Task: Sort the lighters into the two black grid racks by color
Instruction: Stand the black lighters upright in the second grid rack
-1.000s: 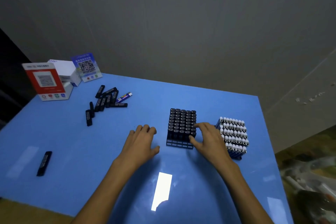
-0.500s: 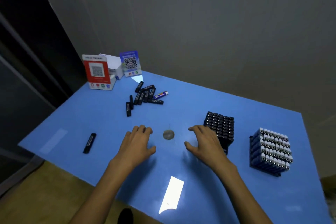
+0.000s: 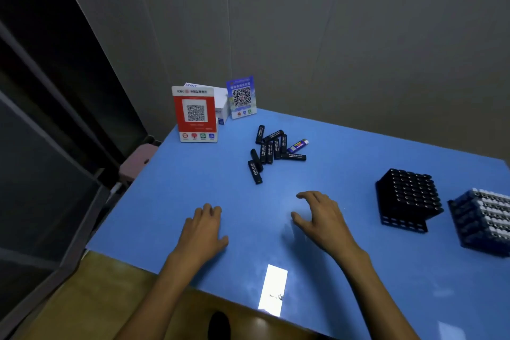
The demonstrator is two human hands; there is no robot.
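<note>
Two bare forearms enter from the lower edge of the head view, each ending in a bare hand: the left hand and the right hand. No sleeve covers either forearm as far as the frame edge. Wrists carry no watch, band or bracelet, and the fingers carry no visible ring or glove. Forearms are slender and taper toward the wrists. Knuckles and finger outlines are distinguishable; nails are too small and too dimly lit to describe. No other part of the person appears.
</note>
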